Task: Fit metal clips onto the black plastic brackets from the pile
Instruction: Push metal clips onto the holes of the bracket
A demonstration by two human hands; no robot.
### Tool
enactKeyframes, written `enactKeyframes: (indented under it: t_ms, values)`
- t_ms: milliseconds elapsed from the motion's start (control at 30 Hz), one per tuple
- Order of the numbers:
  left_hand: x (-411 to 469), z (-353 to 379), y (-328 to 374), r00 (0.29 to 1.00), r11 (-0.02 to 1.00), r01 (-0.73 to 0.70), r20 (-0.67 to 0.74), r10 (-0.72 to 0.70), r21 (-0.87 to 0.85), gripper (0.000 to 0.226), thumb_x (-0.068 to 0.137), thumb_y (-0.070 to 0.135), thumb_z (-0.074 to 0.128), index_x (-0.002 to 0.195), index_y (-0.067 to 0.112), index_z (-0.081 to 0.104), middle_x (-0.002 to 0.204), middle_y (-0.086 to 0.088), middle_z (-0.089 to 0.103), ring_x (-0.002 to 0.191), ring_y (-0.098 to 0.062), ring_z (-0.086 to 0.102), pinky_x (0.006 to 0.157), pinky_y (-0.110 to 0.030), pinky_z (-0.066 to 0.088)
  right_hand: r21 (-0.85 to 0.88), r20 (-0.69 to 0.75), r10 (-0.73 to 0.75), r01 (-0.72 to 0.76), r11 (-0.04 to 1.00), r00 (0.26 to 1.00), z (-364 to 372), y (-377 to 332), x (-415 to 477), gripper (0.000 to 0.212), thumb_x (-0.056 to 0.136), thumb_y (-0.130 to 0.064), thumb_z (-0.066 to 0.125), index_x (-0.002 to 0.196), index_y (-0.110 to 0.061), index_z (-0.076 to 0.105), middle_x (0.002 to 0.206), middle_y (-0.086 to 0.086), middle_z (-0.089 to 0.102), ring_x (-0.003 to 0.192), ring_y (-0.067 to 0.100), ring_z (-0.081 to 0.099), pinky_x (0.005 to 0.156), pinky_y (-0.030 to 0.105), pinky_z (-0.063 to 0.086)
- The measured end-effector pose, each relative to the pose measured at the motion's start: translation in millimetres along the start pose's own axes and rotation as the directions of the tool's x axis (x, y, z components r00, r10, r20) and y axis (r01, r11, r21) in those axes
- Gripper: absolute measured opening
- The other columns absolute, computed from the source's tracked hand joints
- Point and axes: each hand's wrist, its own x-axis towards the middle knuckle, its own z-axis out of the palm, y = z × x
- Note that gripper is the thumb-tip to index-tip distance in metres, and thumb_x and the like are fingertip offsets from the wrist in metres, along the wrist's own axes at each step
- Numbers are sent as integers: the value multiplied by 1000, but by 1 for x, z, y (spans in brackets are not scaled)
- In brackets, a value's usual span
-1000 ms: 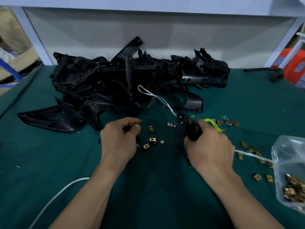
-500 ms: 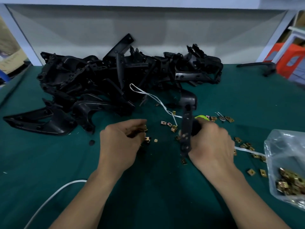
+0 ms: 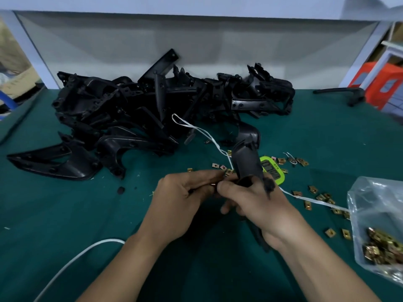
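Dark green cloth covers the work table [image 3: 65,214], which is backed by a pale grey panel [image 3: 196,44]. At far left, beyond the table's edge, sits brown cardboard [image 3: 17,81]. A white cord [image 3: 72,260] curves across the near left of the cloth. Behind it, a pile of black plastic brackets [image 3: 135,110] spreads along the back of the table.

In the centre, the left hand [image 3: 181,201] has its fingers curled. The tips pinch a metal clip [image 3: 213,183], of which only a brass glint shows, right beside the lower end of one black bracket [image 3: 246,164]. That bracket is held upright above the cloth, just in front of the pile. The right hand [image 3: 259,205] wraps its curled fingers around it. A thin white string [image 3: 205,132] runs past.

Just behind the right hand lies a lime-green digital timer [image 3: 275,171]; its digits are too blurred to read. Loose brass clips [image 3: 322,197] are scattered over the cloth to the right, and a clear plastic bag [image 3: 375,203] at the right edge holds more. Far right, beyond the table, stands an orange-red plastic object [image 3: 388,83].
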Motion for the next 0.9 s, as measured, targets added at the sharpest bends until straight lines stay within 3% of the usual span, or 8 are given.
enactKeyframes:
  t_ms: [100, 200, 333, 500, 600, 733, 833, 900]
  values:
    - [0, 4, -1, 999, 993, -17, 27, 21, -117, 47, 90, -8, 66, 112, 33, 77, 113, 12, 76, 124, -5, 62, 104, -20, 47, 206, 112, 163, -183, 961, 980, 0, -2, 2, 5, 88, -13, 71, 84, -10, 72, 80, 14, 74, 52, 21, 61, 43, 21, 36]
    - [3, 5, -1, 996, 944, 70, 72, -49, -322, 35, 87, 7, 67, 120, 18, 72, 112, -2, 77, 114, -18, 70, 92, -22, 55, 338, 203, 238, -296, 893, 950, -2, -5, 4, 9, 89, -9, 69, 84, -4, 72, 78, 19, 72, 48, 21, 56, 39, 20, 31]
    - [2, 4, 3, 994, 940, 108, 1, -114, -325, 34, 78, 12, 75, 109, 26, 79, 107, 2, 79, 106, -11, 72, 85, -16, 54, 408, 272, 320, -410, 816, 907, -3, -7, 4, 27, 91, -9, 65, 65, -8, 74, 67, 18, 66, 44, 20, 53, 40, 20, 32]
    - [-3, 2, 2, 983, 991, 61, -181, -38, 123, 39, 69, 10, 91, 88, 42, 81, 96, 25, 75, 102, 7, 67, 85, -5, 46, 371, 103, 265, -284, 884, 959, 2, -1, 6, 25, 92, -11, 65, 67, -7, 68, 61, 12, 63, 44, 18, 51, 42, 22, 34]
    - [-4, 2, 4, 980, 961, 48, -197, 7, 272, 37, 68, 17, 90, 85, 49, 79, 94, 27, 72, 103, 5, 65, 82, -5, 45, 268, 46, 152, -159, 950, 987, 4, 1, 5, 30, 89, -12, 69, 59, -17, 69, 60, 9, 62, 45, 17, 51, 45, 22, 37]
    - [-6, 4, 8, 988, 958, 7, -152, 39, 288, 32, 68, 15, 85, 84, 43, 79, 88, 24, 73, 92, 2, 69, 77, -4, 45, 168, 45, 49, -56, 984, 998, 1, 4, 5, 22, 84, -18, 74, 63, -22, 70, 59, 8, 62, 49, 19, 53, 51, 27, 44]
    - [-5, 6, 8, 980, 967, 83, -194, -36, 241, 21, 62, 35, 73, 80, 44, 77, 87, 23, 73, 86, 3, 70, 72, -4, 46, 185, 64, 18, -29, 982, 998, 2, 5, 4, 8, 69, -25, 78, 71, -21, 73, 64, 8, 64, 50, 16, 55, 50, 26, 46]
    - [-3, 5, 5, 969, 968, 128, -234, -76, 215, 21, 57, 41, 71, 78, 43, 76, 83, 23, 73, 83, 3, 70, 70, -4, 46, 204, 95, -19, -1, 979, 995, 2, 7, 5, 13, 66, -19, 76, 79, -19, 75, 70, 6, 68, 50, 14, 55, 49, 23, 45]
